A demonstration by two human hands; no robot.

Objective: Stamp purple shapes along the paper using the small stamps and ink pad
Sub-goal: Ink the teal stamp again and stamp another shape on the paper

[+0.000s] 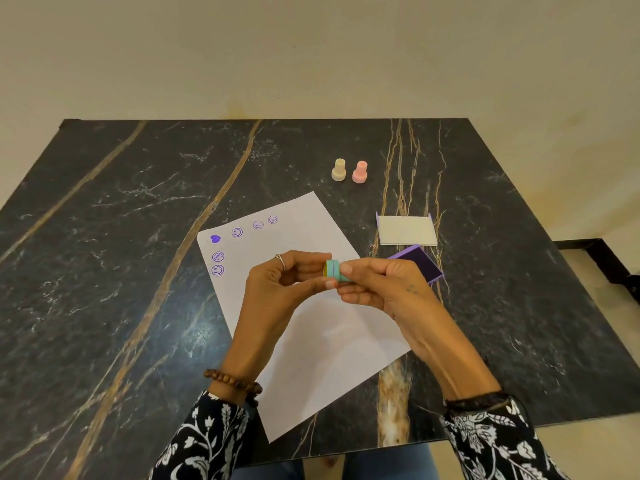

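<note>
A small teal stamp [335,269] lies sideways between both hands above the white paper [304,341]. My left hand [280,285] pinches its round base end, and my right hand [377,289] holds the other end with thumb and fingers. The paper carries several purple prints near its far left corner: a solid heart [215,239] and round smiley faces [237,232]. The open purple ink pad [420,263] sits just right of the paper, partly hidden behind my right hand. Its pale lid [406,229] lies beyond it.
A cream stamp [339,170] and a pink stamp [360,172] stand upright on the dark marble table [121,237] beyond the paper. The table's far edge meets a beige wall. A black bracket [606,258] sticks out at the right.
</note>
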